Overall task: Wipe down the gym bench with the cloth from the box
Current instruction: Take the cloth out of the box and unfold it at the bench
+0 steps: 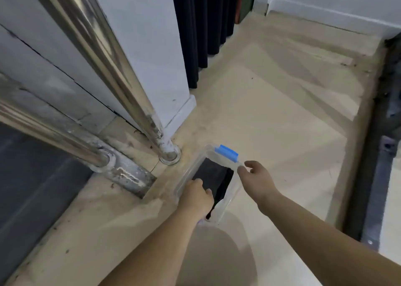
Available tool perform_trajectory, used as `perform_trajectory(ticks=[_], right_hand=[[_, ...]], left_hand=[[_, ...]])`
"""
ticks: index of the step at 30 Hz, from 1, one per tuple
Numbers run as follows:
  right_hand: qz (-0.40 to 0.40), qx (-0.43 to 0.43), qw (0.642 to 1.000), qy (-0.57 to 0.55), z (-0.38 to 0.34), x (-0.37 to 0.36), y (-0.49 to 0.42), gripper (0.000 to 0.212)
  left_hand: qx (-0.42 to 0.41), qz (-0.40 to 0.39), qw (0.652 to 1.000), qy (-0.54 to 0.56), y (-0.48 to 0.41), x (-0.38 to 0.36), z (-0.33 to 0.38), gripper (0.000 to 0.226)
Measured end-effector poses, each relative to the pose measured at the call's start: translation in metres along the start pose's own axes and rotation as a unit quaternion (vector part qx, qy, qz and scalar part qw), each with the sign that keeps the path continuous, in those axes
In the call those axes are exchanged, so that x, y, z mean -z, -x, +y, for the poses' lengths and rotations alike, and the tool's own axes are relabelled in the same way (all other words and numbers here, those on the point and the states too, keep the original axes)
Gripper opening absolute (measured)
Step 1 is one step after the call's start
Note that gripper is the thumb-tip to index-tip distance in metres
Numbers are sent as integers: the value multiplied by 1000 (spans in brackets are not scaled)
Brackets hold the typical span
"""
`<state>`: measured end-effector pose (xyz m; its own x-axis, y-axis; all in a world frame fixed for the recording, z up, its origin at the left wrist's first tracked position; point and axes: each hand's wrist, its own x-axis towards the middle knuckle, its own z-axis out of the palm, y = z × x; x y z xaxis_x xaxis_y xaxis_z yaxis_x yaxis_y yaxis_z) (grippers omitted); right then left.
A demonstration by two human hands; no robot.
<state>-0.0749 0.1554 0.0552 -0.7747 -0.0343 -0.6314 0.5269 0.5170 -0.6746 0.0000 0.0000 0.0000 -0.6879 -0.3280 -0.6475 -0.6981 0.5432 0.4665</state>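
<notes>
Just right of the shiny steel railing posts (169, 153), a clear plastic box (186, 177) sits on the beige floor (271, 116) with a dark cloth (212, 173) inside. The left hand (196, 197) curls its fingers onto that cloth. The right hand (258, 177) is loosely spread, thumb touching the box's rim.

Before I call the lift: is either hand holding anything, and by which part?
Left hand, inside the clear box, grips the dark cloth at its near end. Right hand only touches the box's rim, thumb by the blue latch; no grip.
</notes>
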Motion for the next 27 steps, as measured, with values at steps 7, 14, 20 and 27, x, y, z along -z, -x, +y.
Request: perform_trajectory(ticks=[7, 14, 20, 27], right_hand=[[-22, -15, 997, 71, 54, -28, -49, 70], [-6, -77, 995, -64, 63, -37, -58, 69], [6, -76, 994, -74, 67, -38, -63, 79], [88, -46, 994, -34, 25, 0, -14, 62]], left_hand=[[59, 16, 998, -30, -73, -44, -27, 53], [110, 30, 990, -78, -94, -67, -24, 74], [84, 29, 993, -79, -98, -73, -17, 47], [-9, 84, 989, 118, -22, 9, 53, 14]])
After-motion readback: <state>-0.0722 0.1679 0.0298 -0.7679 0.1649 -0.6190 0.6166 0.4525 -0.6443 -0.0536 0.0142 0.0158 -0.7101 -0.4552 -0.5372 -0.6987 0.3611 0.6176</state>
